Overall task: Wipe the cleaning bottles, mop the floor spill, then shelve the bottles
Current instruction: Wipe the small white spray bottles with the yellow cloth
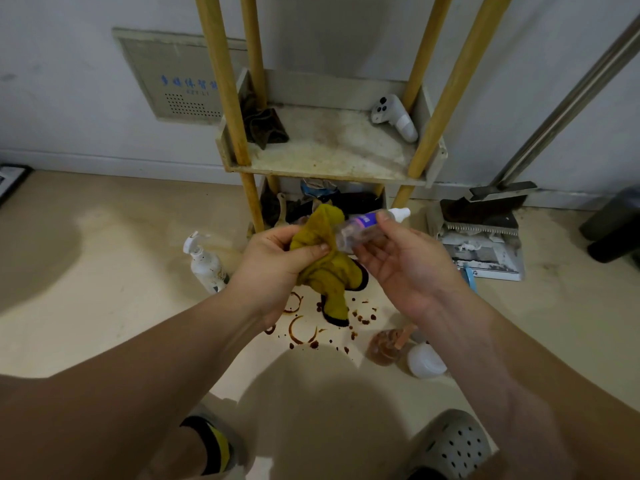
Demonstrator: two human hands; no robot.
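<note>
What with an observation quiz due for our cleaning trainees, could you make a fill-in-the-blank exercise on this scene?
1. The left hand grips a crumpled ____ cloth.
2. The right hand holds a small clear bottle whose cap is ____.
3. The white spray bottle stands on the ____, to the left of the brown spill.

Missing words: yellow; white; floor.

Pretty dim indoor light, flat and kinda bluish on the wall (346, 29). Big soft shadows sit on the floor (138, 209) at left and bottom centre. The wide-angle lens splays the shelf posts (221, 81) outward, and the forearms (104, 393) look smeary near the bottom edge.
</note>
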